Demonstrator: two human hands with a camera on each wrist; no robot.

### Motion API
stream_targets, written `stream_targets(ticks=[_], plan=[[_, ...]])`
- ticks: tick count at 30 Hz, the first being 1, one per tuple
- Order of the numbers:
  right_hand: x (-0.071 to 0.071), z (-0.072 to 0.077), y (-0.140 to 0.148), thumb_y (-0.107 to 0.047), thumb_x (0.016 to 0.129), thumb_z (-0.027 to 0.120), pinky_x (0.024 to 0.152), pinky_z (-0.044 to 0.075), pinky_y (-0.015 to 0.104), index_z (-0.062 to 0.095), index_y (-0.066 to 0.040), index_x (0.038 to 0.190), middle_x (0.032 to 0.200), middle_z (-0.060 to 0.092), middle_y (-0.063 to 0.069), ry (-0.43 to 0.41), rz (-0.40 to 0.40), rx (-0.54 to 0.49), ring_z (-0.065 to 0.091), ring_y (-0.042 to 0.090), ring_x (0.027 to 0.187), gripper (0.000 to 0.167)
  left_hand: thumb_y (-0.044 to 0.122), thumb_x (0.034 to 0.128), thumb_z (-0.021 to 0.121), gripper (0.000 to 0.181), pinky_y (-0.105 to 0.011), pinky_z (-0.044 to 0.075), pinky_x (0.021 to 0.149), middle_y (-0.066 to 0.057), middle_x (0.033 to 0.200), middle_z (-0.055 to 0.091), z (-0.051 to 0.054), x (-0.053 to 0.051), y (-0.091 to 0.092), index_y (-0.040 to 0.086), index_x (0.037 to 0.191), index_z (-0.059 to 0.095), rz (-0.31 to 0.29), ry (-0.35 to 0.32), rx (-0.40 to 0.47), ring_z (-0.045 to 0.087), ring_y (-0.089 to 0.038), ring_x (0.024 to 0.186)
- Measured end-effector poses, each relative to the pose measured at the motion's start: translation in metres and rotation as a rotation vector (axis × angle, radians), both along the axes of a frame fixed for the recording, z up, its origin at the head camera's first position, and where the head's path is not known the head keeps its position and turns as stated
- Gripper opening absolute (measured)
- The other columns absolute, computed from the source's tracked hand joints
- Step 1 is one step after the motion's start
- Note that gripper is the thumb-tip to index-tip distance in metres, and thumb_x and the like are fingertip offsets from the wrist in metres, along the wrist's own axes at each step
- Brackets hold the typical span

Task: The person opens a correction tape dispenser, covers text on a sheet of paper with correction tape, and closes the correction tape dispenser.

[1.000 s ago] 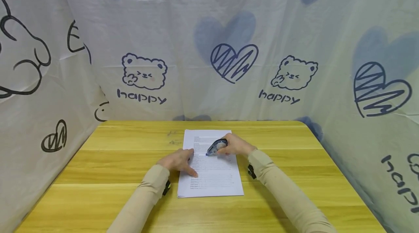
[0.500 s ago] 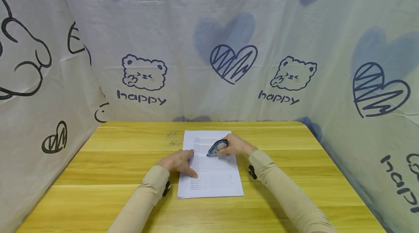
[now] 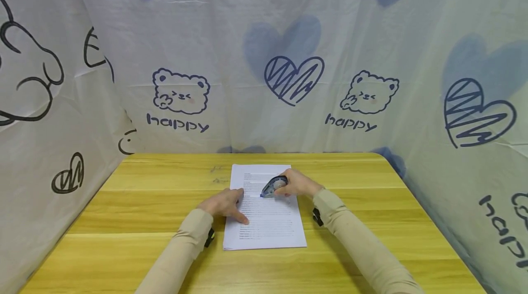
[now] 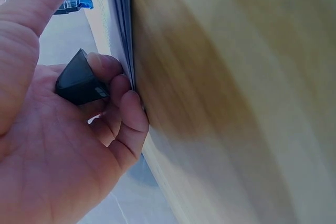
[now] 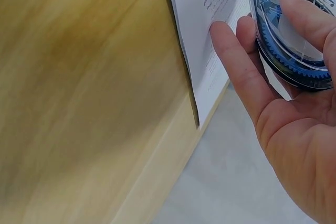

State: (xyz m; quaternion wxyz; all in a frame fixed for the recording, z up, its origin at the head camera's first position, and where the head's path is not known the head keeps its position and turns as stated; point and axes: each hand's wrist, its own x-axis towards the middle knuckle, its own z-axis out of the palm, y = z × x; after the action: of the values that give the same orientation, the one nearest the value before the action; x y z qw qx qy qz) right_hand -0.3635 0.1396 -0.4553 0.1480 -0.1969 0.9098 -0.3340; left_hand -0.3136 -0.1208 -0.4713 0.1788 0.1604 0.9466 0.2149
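Note:
A stack of printed white paper (image 3: 272,234) lies on the table in the head view. My right hand (image 3: 299,183) grips a clear correction tape dispenser (image 3: 273,186) with a blue gear inside, also seen in the right wrist view (image 5: 294,56). Its blue tip meets the page among the printed lines, near the middle. At the paper's left edge, my left hand (image 3: 222,203) rests with thumb and fingers spread onto the sheet. The left wrist view shows a small black wedge-shaped piece (image 4: 80,81) held in the curled fingers of that hand, whose fingertips touch the stack's edge.
The wooden table (image 3: 136,220) extends to both sides of the paper. Faint dark marks (image 3: 218,174) show on its top, left of the stack. A white cloth (image 3: 235,101) with hearts and bear drawings hangs behind and along both sides.
The correction tape dispenser in my right hand has shifted very slightly to the right over the page. My left hand and the paper stay in place.

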Motion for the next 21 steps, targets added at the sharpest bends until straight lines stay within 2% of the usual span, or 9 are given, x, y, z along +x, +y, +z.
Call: stream_targets(ticks=[11,21], plan=[[0.0035,0.0012,0.0009,-0.016,0.084,0.078,0.066,0.058,0.031,0.073,-0.007,0.102,0.082,0.071,0.004,-0.004,-0.012,-0.003,0.067,0.02,0.071,0.021,0.043,0.0692,0.088,0.108,-0.049,0.028,0.12,-0.02,0.156,0.036,0.0016,0.0006,0.0023,-0.001,0.151,0.032,0.006,-0.01,-0.002,0.033,-0.036,0.144],[0.0056,0.0041,0.0028,-0.015,0.085,0.078,0.057,0.05,0.024,0.072,-0.006,0.103,0.084,0.072,0.012,-0.022,-0.002,-0.013,0.066,0.025,0.072,0.021,0.042,0.0698,0.087,0.108,-0.049,0.028,0.12,-0.019,0.156,0.036,0.0009,0.002,0.0019,0.0,0.152,0.031,0.02,-0.02,0.01,0.033,-0.036,0.144]])
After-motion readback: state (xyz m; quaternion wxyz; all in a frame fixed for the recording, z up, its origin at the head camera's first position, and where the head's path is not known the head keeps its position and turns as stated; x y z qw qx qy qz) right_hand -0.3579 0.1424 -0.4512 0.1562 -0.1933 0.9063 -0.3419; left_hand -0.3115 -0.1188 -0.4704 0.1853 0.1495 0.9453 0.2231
